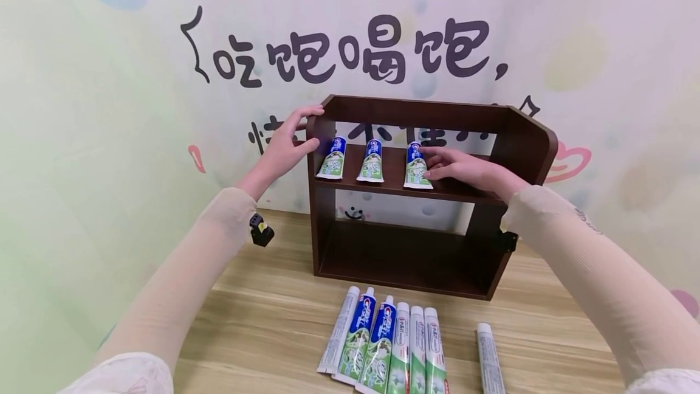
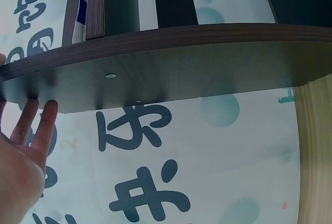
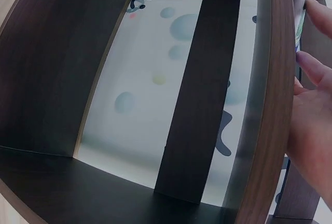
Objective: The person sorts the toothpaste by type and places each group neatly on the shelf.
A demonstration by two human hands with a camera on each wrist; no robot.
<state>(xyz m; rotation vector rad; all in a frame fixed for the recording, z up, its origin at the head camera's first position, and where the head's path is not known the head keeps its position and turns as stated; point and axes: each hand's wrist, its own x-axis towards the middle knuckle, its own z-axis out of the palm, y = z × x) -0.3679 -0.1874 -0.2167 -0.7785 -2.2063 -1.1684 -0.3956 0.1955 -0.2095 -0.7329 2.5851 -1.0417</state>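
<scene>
Pale printed wall [image 1: 601, 108] w/ dark painted characters is standing behind one light wood-grain table [image 1: 246, 327], & on this table is placed a dark brown wooden two-level rack [image 1: 415, 108]. Three blue, white & green toothpaste tubes are on its upper shelf: the left tube [image 1: 333, 160], the middle tube [image 1: 372, 163] & the right tube [image 1: 414, 169].

The right hand [image 1: 462, 169] has fingers apart & only lightly bent; its tips touch the right tube's right side, no firm hold to be seen. The left hand [image 1: 281, 148] has extended, spread fingers touching the rack's left side board [image 1: 315, 224], prob. for steadying.

Step in hand, imo: adjusting the right tube's pos. Next move prob. calls for drawing the right hand back gently, w/o tipping this tube, then maybe fetching another from the row of six tubes [image 1: 401, 342] or the single white tube [image 1: 490, 357] lying apart.

Edges: right tube's flat end is v. near the shelf's front edge, so a pull forward is risky. Open room is b/w middle & right tubes, also on the lower level [image 1: 404, 260].
</scene>
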